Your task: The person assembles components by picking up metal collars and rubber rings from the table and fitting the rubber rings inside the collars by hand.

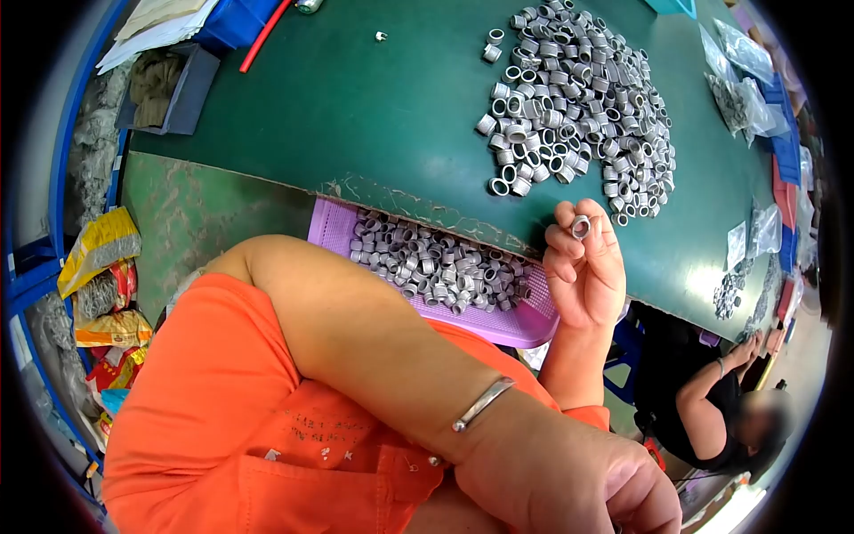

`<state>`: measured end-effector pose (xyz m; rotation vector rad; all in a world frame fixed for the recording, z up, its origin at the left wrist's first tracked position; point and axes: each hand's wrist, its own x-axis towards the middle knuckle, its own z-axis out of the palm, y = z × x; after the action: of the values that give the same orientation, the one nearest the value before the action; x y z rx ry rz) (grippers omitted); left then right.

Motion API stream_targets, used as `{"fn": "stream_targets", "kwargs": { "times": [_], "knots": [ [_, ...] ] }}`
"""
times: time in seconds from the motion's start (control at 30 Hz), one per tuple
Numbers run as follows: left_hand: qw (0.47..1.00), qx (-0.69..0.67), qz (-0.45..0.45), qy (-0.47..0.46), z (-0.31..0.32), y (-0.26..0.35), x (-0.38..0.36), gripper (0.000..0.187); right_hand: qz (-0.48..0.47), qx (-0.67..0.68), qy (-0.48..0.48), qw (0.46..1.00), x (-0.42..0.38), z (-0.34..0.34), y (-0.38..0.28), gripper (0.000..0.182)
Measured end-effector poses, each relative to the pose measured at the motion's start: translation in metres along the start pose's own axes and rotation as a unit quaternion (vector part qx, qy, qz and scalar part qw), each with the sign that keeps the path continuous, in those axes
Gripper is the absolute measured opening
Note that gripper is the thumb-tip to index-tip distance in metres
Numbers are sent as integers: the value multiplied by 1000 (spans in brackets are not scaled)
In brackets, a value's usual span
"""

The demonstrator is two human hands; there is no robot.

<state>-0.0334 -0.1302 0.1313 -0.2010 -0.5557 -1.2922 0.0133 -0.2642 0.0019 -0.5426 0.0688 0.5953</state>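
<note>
My right hand (587, 271) is raised at the table's front edge, palm up. Its fingertips pinch a small grey metal ring (580, 229), whose open end faces me. My left arm, with a silver bracelet, crosses low in front of my body. The left hand (560, 476) is close to the camera, its fingers curled; what they may hold is hidden. A large pile of similar grey metal rings (569, 98) lies on the green table (356, 98). More rings lie in a pink plastic basket (525, 331) under the table edge.
A grey bin (191, 89) with gloves or cloth inside stands at the table's left, beside a blue box (233, 22) and a red rod (265, 36). Plastic bags (747, 53) lie along the right side. Another person (703, 400) works at the far right.
</note>
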Motion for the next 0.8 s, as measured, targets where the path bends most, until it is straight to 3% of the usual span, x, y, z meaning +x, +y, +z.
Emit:
{"fn": "stream_targets", "kwargs": {
  "times": [0.17,0.33,0.37,0.43,0.53,0.63,0.73,0.77,0.8],
  "knots": [
    [988,-86,117,-56,-7,-31,10,25,-2,-12,13,1000,0,0,1,15],
    [989,-76,124,-25,-1,-14,1,24,-20,-36,11,999,1,0,4,13],
    [991,-135,5,2,2,-5,-3,25,-21,-36,12,999,1,0,4,13],
    [974,-193,-116,27,5,5,-6,25,-28,-40,7,999,1,0,5,12],
    [994,-82,-75,12,3,1,-3,24,-32,-29,5,999,2,0,6,12],
    [984,-159,51,-57,-5,-21,3,24,-34,-24,2,999,2,0,6,15],
    [996,-85,28,2,-6,-2,-11,22,-40,-17,6,999,1,2,7,19],
    [987,156,38,31,-17,10,-21,16,-55,-27,6,998,1,3,7,21],
    [958,260,100,67,-29,6,-30,13,-71,-37,9,997,0,3,6,22]
  ]
}}
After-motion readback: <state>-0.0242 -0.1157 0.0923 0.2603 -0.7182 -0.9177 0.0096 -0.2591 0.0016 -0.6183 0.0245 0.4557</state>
